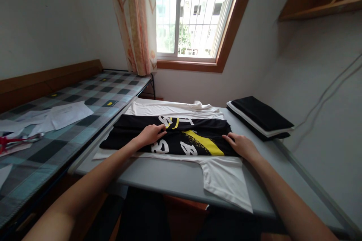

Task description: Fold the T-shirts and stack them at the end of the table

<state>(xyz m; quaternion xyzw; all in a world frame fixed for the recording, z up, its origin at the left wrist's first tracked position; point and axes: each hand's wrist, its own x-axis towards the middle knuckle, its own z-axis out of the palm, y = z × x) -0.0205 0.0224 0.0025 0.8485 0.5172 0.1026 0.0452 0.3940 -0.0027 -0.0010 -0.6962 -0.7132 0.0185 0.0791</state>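
**Smooth first, press second**

The soft black fabric garment with white lettering and a broad yellow stripe (175, 135) lies crosswise in front of me, gathered into a long flat band. A crease runs along its length and breaks up the print, so I judge that I am straightening a fold.

My left hand (151, 134) is at that crease, left of the stripe, thumb and forefinger close together. My right hand (243, 147) is at the band's right end, fingertips on its edge. At neither can I tell whether I am pinching the fabric or only pressing it.

To do this well, I would keep both touches light and draw my hands gently apart, so the crease runs straight without the print stretching. The right end looks uneven where the layers meet; I should line those edges up before flattening anything.

Beneath the band spreads a thin white fabric garment (223, 177), showing along the far and near sides, with a sleeve-like flap reaching toward the near edge of the smooth grey table (164, 173). Knit like that could drag along, so I would lift slightly rather than push.

Near the table's right side sits a neat stack of folded black and white cloth (260, 116), apart from the band. To my left, loose white paper sheets (70, 115) lie on the grey-and-black checked bed (121, 83).
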